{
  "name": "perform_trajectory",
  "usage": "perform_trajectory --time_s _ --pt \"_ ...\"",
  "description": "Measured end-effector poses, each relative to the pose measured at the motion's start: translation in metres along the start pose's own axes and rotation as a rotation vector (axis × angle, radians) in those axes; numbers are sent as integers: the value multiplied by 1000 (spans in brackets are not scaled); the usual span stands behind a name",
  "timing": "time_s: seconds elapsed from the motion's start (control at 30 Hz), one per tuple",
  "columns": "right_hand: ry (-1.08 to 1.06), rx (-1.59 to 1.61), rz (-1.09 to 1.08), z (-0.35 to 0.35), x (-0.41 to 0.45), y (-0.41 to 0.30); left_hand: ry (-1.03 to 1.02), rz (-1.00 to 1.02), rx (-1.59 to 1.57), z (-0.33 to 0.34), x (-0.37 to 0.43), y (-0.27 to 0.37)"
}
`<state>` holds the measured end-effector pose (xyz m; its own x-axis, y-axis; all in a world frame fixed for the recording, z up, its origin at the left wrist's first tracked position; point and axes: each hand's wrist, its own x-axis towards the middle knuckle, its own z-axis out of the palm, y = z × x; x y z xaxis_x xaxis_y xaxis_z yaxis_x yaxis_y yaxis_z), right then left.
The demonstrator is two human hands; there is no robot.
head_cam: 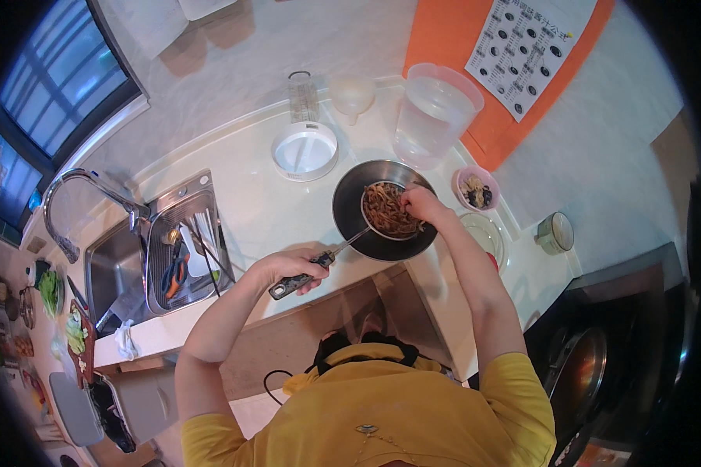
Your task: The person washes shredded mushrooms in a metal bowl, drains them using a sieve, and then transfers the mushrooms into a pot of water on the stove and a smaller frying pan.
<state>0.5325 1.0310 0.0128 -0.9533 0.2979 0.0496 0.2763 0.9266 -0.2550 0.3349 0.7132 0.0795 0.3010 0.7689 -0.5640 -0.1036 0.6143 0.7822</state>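
My left hand [298,269] grips the dark speckled handle [299,282] of a round metal strainer. Brown shredded food [388,207], perhaps cooked strips of meat or mushroom, fills the strainer. It sits over a dark-walled metal bowl [350,195] on the counter. My right hand [422,203] reaches in at the strainer's right side, its fingers curled into the strips; the fingertips are partly hidden.
Behind the bowl stand a white round kitchen scale [305,152], a funnel [352,96] and a water pitcher [432,117]. A pink bowl of food [477,188] and a glass dish [483,236] are to the right. The sink [117,262] holds utensils; a frying pan [581,373] sits lower right.
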Motion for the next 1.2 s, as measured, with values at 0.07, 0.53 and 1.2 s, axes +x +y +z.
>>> perform_trajectory --time_s 0.07,0.53,1.2 --pt "-15 76 -38 -11 1 0 20 -6 10 0 2 0" --pt "260 1313 348 -79 -12 -93 469 659 167 14 105 88" --pt "531 1275 489 -31 -19 -72 18 471 -108 -1 141 106"
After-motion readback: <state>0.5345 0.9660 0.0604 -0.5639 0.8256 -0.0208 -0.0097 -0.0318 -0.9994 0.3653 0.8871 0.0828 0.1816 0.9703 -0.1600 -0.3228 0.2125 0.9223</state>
